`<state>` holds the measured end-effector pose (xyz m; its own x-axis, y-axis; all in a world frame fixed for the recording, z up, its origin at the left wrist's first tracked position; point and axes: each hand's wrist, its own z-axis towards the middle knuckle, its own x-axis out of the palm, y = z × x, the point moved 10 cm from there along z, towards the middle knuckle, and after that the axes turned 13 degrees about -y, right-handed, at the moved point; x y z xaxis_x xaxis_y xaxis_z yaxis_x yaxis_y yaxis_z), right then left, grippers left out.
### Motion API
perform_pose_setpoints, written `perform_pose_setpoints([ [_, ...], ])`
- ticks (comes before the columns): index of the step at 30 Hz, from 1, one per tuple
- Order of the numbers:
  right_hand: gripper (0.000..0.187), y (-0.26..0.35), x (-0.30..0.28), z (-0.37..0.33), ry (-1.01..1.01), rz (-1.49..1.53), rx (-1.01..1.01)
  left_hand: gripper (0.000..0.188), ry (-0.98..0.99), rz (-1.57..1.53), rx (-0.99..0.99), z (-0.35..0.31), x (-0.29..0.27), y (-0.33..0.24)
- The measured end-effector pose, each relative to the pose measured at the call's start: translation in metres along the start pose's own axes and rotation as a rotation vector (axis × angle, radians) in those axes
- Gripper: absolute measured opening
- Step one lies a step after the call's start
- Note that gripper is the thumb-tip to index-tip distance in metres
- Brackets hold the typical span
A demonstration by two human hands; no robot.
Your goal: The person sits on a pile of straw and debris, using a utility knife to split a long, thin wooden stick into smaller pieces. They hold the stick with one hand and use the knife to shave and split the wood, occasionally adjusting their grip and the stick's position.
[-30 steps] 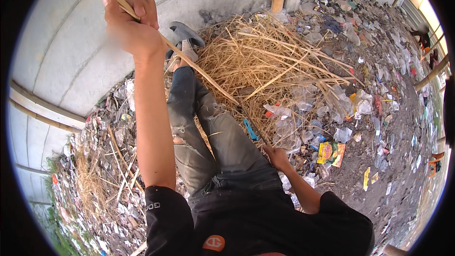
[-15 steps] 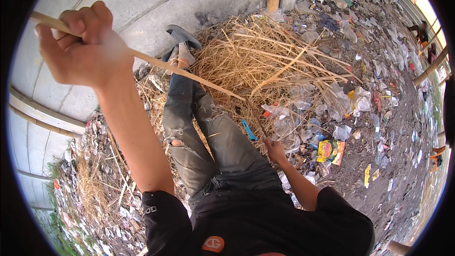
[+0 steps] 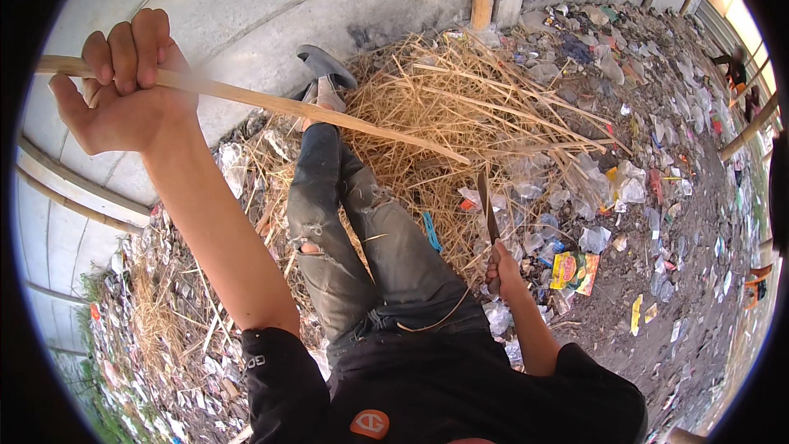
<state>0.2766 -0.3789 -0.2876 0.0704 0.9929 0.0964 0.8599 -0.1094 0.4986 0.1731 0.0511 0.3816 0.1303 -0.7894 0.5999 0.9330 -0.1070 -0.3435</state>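
Observation:
My left hand (image 3: 136,115) is raised at the upper left, fingers curled round a long bamboo strip (image 3: 329,117). The strip slants down to the right, its far end above the straw-coloured pile of shavings (image 3: 394,99). My right hand (image 3: 505,273) is closed on the handle of a knife (image 3: 488,207), low beside my right thigh. The dark blade points up and away, with its tip near the strip's free end but apart from it. A thin curled bamboo shaving (image 3: 448,312) lies across my lap.
My outstretched legs (image 3: 394,238) lie beside the pile. Several loose strips (image 3: 526,119) rest on it, and a blue cord (image 3: 431,230) lies near my thigh. Plastic litter and a yellow-green packet (image 3: 574,271) cover ground at right. A concrete wall (image 3: 271,8) stands ahead; a person (image 3: 731,66) is far right.
My right hand has moved slightly right and nearer to me, and the knife blade now shows. A thin splinter by the strip's end no longer stands out there; a shaving now lies on my lap.

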Motion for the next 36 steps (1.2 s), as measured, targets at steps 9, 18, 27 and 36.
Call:
perform_pose_setpoints([
  [9,0.050,0.094,-0.017,-0.037,-0.157,0.047,-0.373,0.063,0.055,0.176,-0.011,-0.041,0.012,0.092],
  [18,0.045,0.157,0.072,-0.180,0.088,0.000,-0.768,0.060,-0.016,0.188,-0.368,-0.057,-0.016,0.188],
  [27,0.070,0.256,0.126,-0.372,0.601,0.386,-1.097,0.056,-0.281,0.319,-0.142,-0.041,-0.053,0.195],
  [36,0.062,0.110,0.127,-0.217,0.348,-0.382,-0.553,0.057,-0.413,0.386,-0.049,-0.053,-0.035,0.225],
])
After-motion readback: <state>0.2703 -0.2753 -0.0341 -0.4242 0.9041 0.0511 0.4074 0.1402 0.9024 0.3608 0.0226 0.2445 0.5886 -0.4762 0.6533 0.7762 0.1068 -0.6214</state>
